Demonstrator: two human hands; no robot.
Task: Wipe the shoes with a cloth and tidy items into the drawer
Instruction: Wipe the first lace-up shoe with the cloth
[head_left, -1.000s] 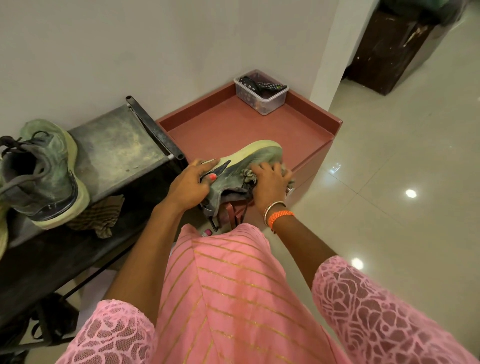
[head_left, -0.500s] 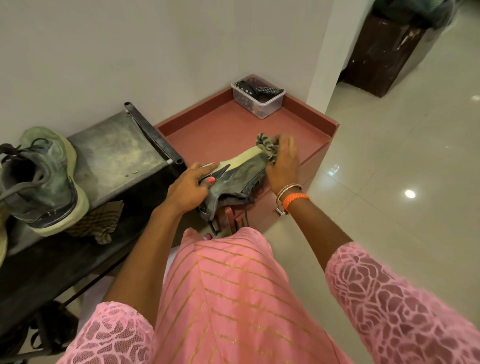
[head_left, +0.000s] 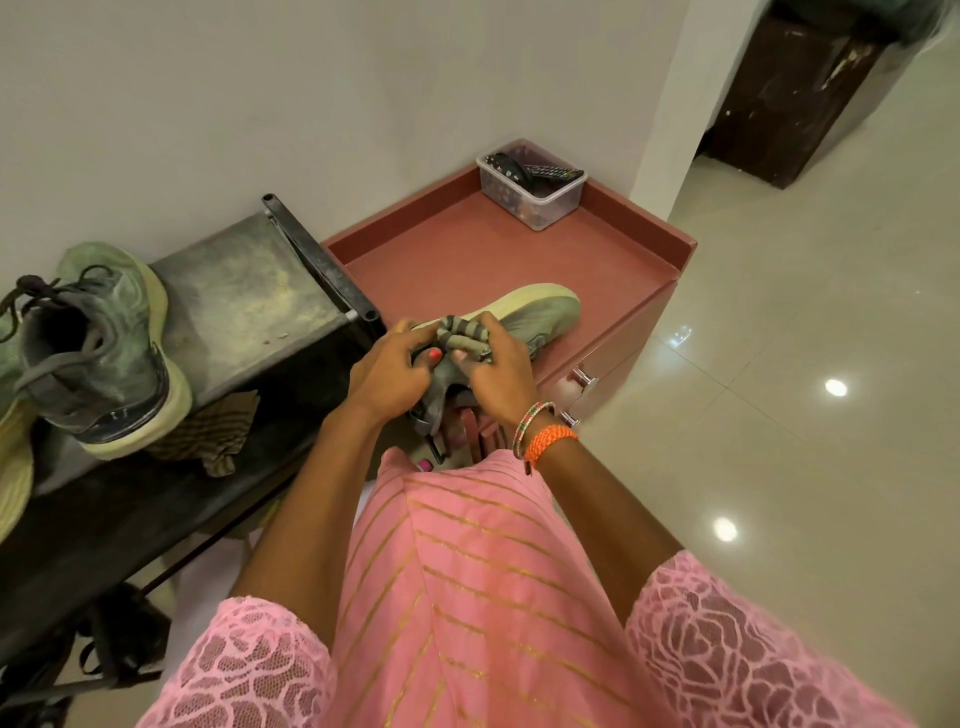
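Observation:
A grey-green shoe (head_left: 540, 314) with a pale sole lies on its side over the front of the red cabinet top (head_left: 467, 260). My left hand (head_left: 387, 374) grips its heel end. My right hand (head_left: 496, 371) holds a striped cloth (head_left: 462, 335) bunched against the shoe's middle. The matching shoe (head_left: 98, 348) stands upright on the dark metal bench (head_left: 239, 291) at the left. Part of the held shoe is hidden under both hands.
A second brown striped cloth (head_left: 213, 431) lies on the bench beside the standing shoe. A clear plastic box (head_left: 532, 189) with remotes sits at the cabinet's back corner. Drawer handles (head_left: 584, 379) show on the cabinet front. Glossy tiled floor (head_left: 805, 415) spreads to the right.
My right hand has slid the cloth from the shoe's toe back toward the heel, close to my left hand. The left hand keeps its hold on the shoe.

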